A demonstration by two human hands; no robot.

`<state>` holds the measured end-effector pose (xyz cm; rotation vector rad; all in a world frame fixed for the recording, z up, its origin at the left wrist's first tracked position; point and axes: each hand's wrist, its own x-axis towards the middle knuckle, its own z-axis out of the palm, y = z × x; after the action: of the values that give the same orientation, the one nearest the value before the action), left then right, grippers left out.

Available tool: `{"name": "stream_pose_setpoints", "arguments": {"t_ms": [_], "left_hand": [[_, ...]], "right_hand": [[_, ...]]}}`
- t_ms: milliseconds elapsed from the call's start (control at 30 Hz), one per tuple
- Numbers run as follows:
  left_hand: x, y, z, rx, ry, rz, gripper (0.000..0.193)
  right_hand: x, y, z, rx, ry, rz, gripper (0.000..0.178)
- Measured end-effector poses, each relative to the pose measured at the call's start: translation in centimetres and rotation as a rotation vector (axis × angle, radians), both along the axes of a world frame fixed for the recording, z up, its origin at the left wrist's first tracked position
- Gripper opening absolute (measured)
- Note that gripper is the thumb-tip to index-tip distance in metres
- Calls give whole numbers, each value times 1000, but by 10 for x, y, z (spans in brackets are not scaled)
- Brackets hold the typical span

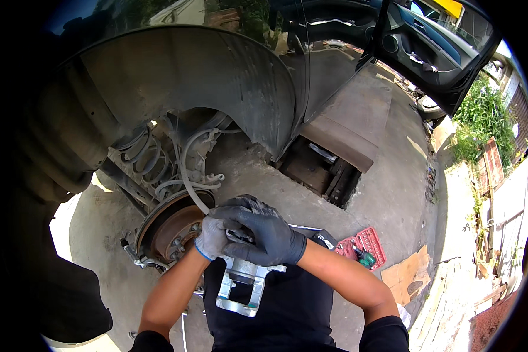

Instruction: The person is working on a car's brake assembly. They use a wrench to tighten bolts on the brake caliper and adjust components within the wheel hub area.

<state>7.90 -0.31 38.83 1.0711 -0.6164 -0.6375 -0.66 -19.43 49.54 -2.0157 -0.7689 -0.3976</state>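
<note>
Lengthwise toward the wearer (299,311), silver caliper (242,273), windowed end nearest, left grip (214,236), right grip (268,230) clasping its far end

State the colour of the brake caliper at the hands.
The brake caliper is silvery grey; the head view shows it best.

Brake caliper (243,271) in the left hand (213,234) and right hand (270,232), right of the brake rotor (165,226). Coil spring (152,159) beyond the rotor, below the wheel arch (205,73). Floor pit (307,170) ahead and right; tool case (372,242) nearer, cardboard sheet (402,273) just beside it.
</note>
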Motion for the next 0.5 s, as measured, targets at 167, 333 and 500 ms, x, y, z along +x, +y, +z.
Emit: {"name": "stream_pose_setpoints", "arguments": {"t_ms": [167,333,500], "left_hand": [[9,25,3,-253,617,-121,38],[20,43,3,-210,557,-106,37],[28,45,1,-177,520,-98,40]], "right_hand": [[20,36,-12,32,74,-47,65],[30,84,-14,-22,100,-120,61],[45,97,-6,-162,18,-246,57]]}}
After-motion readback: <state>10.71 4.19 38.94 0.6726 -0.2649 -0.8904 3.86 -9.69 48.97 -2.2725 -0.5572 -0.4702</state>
